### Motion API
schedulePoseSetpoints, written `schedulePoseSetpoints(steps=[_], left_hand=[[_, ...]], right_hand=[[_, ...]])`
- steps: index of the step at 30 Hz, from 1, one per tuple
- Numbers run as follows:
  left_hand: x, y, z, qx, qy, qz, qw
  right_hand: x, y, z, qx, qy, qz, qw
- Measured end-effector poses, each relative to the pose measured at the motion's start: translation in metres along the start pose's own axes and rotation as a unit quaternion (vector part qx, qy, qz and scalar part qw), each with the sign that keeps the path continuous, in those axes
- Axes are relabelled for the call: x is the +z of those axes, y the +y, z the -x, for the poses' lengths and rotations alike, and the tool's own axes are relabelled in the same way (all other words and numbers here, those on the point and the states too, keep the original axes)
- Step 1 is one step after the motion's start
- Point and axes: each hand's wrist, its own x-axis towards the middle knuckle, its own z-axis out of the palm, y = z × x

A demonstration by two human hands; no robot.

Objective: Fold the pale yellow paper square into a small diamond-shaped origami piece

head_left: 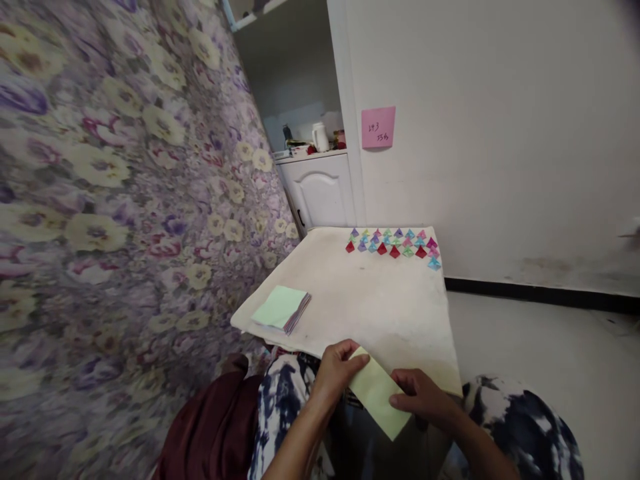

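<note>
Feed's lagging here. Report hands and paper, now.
Left hand and right hand both pinching the yellow paper at the table edge. Paper stack lies apart. Nothing in the way.

Small white table [370, 300], top a bit stained, pushed against the wall. Stack of square paper sheets [281, 309], green on top, lies near its left edge. Rows of small folded paper pieces [393, 243] in mixed colours sit along the far edge.

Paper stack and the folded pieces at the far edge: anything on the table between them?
Nothing. In the head view the stretch of table between the paper stack and the folded pieces is bare, only faintly stained.
</note>
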Motion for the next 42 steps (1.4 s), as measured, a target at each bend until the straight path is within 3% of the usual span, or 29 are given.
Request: schedulePoseSetpoints(steps=[6,12,17,27,42], left_hand=[[-0.005,-0.005,-0.002,0.021,0.040,-0.007,0.999],[-0.011,-0.006,-0.002,0.027,0.068,0.003,0.997],[-0.012,-0.012,-0.002,0.026,0.073,0.027,0.997],[-0.013,-0.009,0.007,0.016,0.027,0.088,0.996],[-0.015,-0.010,0.006,-0.001,0.051,0.109,0.993]], right_hand=[[-0.007,0.003,-0.001,0.013,0.044,0.001,0.999],[-0.009,0.007,-0.002,0.039,0.102,-0.067,0.992],[-0.007,0.004,-0.001,0.034,0.098,-0.089,0.991],[-0.005,-0.007,0.002,0.046,0.123,-0.071,0.989],[-0.006,0.007,-0.003,0.048,0.105,-0.008,0.993]])
